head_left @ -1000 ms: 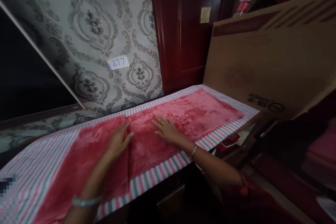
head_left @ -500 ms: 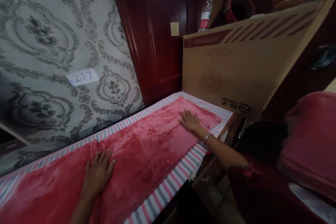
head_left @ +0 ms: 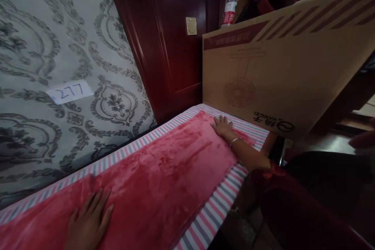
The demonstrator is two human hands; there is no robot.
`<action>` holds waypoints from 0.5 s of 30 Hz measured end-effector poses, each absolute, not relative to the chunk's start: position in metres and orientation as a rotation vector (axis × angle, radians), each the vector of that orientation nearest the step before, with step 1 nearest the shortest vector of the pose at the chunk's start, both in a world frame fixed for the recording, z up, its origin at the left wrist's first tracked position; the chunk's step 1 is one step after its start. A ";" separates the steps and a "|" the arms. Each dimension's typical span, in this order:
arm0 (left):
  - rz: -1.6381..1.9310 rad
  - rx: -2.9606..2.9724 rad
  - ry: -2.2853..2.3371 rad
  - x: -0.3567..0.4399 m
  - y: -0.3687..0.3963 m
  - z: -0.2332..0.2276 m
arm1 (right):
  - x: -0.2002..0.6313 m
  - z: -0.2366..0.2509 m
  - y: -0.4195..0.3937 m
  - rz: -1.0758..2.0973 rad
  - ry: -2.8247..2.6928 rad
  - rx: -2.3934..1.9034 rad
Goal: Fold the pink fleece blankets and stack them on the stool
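Red plush cloth [head_left: 164, 164] lies mostly flat, a crease [head_left: 93, 183] remaining by the left hand [head_left: 88, 220], right hand [head_left: 223, 127] far right, both grips splayed, empty!

Cloth [head_left: 164, 172] on sheet [head_left: 202, 218]. Left hand [head_left: 88, 222] on cloth's near part, right hand [head_left: 223, 127] on far part. Carton [head_left: 281, 78] beyond sheet; bottle [head_left: 230, 6] behind carton. Wall [head_left: 114, 133] left, paper [head_left: 70, 92] on it.
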State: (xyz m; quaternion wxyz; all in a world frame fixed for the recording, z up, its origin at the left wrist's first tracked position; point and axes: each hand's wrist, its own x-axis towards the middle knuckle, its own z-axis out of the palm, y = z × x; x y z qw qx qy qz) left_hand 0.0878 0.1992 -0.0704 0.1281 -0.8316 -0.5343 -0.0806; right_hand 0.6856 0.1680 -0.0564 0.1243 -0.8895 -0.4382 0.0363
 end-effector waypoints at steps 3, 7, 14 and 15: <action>-0.277 -2.427 -1.567 0.085 0.201 -0.074 | 0.658 -0.053 0.195 0.064 -1.518 -2.379; -0.323 -2.442 -1.537 0.078 0.205 -0.083 | 0.635 -0.058 0.226 0.196 -1.831 -1.950; -0.251 -2.428 -1.538 0.072 0.204 -0.085 | 0.698 -0.062 0.230 0.209 -1.595 -2.293; -0.241 -2.428 -1.543 0.074 0.202 -0.083 | 0.704 -0.063 0.229 0.192 -1.592 -2.368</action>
